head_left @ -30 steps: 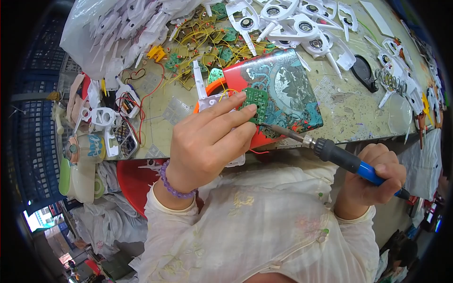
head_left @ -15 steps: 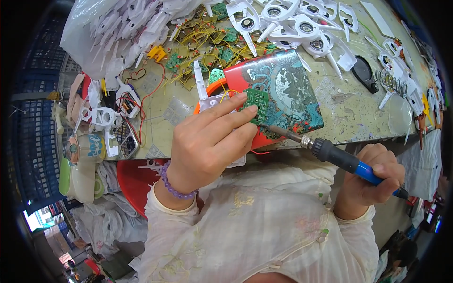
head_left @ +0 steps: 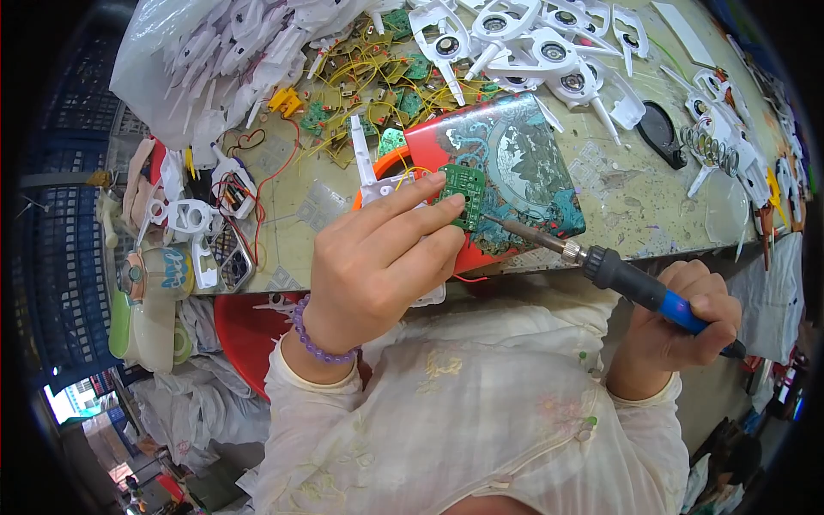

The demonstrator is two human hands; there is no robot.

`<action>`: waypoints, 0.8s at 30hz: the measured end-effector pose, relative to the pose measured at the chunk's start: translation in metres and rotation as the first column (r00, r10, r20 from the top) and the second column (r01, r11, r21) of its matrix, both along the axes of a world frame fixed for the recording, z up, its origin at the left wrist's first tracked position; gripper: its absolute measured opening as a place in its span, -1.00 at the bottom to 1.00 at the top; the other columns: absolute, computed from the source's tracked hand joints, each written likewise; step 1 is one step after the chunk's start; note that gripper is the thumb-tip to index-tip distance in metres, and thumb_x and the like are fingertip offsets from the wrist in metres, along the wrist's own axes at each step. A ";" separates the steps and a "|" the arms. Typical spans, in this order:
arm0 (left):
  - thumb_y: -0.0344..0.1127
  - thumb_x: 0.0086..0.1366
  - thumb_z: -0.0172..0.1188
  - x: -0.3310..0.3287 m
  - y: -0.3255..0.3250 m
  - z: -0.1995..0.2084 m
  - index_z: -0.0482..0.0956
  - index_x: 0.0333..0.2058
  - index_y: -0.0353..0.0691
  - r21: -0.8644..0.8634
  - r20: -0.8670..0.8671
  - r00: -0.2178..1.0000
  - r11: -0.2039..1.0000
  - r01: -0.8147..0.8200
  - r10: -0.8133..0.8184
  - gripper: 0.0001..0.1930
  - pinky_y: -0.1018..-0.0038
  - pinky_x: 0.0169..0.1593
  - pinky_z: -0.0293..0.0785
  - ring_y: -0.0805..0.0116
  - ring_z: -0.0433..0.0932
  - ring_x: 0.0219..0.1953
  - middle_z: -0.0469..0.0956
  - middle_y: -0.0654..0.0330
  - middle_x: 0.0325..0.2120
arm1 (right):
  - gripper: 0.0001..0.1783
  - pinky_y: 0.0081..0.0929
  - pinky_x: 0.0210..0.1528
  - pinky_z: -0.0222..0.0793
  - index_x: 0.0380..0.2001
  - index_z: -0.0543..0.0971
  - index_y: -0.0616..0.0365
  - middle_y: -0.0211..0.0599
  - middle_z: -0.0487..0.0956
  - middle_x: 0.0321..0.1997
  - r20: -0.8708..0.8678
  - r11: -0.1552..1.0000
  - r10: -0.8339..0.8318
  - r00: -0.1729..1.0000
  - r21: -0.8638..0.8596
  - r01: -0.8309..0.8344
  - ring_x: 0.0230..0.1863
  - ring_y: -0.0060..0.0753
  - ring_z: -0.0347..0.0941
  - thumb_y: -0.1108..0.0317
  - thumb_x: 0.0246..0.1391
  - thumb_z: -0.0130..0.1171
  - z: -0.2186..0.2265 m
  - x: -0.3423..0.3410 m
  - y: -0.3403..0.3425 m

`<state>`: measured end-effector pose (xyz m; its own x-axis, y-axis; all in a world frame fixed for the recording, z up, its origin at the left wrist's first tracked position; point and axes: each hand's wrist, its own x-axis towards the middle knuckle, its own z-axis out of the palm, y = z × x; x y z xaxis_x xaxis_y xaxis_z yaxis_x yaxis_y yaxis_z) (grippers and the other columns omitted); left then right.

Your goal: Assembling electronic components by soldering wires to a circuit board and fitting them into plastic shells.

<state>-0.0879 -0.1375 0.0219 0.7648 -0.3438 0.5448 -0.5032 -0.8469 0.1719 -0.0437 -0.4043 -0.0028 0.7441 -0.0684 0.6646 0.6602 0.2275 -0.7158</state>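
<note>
Nearest: wearer's pale sheer shirt (head_left: 463,386). R hand (head_left: 687,313) is out past the table's near edge, fingers wrapped round the blue/blk handle of a soldering iron (head_left: 614,270), which slants up-left across that edge. L hand (head_left: 378,253), w/ purple bead bracelet (head_left: 313,345) at the wrist, has its fingers grasping a green PCB (head_left: 463,193), two tips on the board's L side; thumb hidden, can't tell its grip. PCB sits over the L half of a red/teal patterned slab (head_left: 528,163) on the table (head_left: 627,215), iron tip just beside its lower R edge; can't tell if they touch.

In the way: L hand covers much of a white plastic housing (head_left: 364,154) L of the PCB; part of an orange ring (head_left: 395,161) shows btwn housing and slab. Red tub (head_left: 236,330) is below the table edge, partly behind the L wrist.

Table L side: clear jar (head_left: 163,270), white frame pcs (head_left: 204,264), loose red wire (head_left: 260,206). R side: coil spring (head_left: 712,150) crowded by white parts (head_left: 747,163), clear disc (head_left: 728,210) near it, blk oval part (head_left: 659,133) btwn spring & slab.

Farther: tangled PCB heap w/ yellow wires (head_left: 369,81) behind the slab, yellow clip (head_left: 286,101) at its L. Top R: overlapping white housings w/ round blk discs (head_left: 554,53). Top L: big clear bag of white pcs (head_left: 223,60). Far L: blue crates (head_left: 60,240).
</note>
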 end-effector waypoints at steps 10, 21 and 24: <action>-0.43 -0.11 0.34 0.001 -0.001 0.003 0.56 -0.44 -0.14 -0.012 0.013 1.000 1.000 0.017 -0.017 -0.80 0.41 -0.31 0.54 0.23 0.58 -0.12 0.60 0.27 -0.30 | -0.52 -0.60 -0.67 -0.02 -0.42 0.38 0.11 -0.44 0.25 -0.64 0.010 1.000 -0.028 1.000 0.002 0.028 -0.68 -0.58 0.11 -0.09 0.28 -0.20 -0.006 0.004 -0.010; -0.23 -0.21 0.49 -0.028 -0.001 -0.010 0.60 -0.37 -0.03 -0.072 0.026 0.998 0.995 0.064 -0.062 -0.65 0.32 -0.23 0.44 0.24 0.49 -0.20 0.58 0.37 -0.35 | -0.56 -0.60 -0.65 -0.09 -0.45 0.38 0.09 -0.47 0.19 -0.66 -0.060 0.989 -0.109 0.992 0.095 0.115 -0.66 -0.60 0.03 -0.06 0.26 -0.14 -0.008 0.005 -0.019; -0.27 -0.18 0.47 -0.030 -0.006 -0.013 0.61 -0.36 -0.02 0.058 0.085 0.995 0.997 0.040 -0.045 -0.67 0.29 -0.14 0.40 0.28 0.50 -0.22 0.59 0.39 -0.37 | -0.58 -0.63 -0.62 -0.08 -0.46 0.40 0.09 -0.48 0.18 -0.66 -0.061 0.984 -0.113 0.992 0.131 0.121 -0.65 -0.63 0.02 -0.02 0.27 -0.13 -0.007 0.006 -0.016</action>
<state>-0.1176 -0.1437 0.0092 0.6998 -0.4073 0.5868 -0.5501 -0.8314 0.0789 -0.0376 -0.4202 -0.0094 0.7599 -0.2431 0.6029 0.6496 0.2474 -0.7189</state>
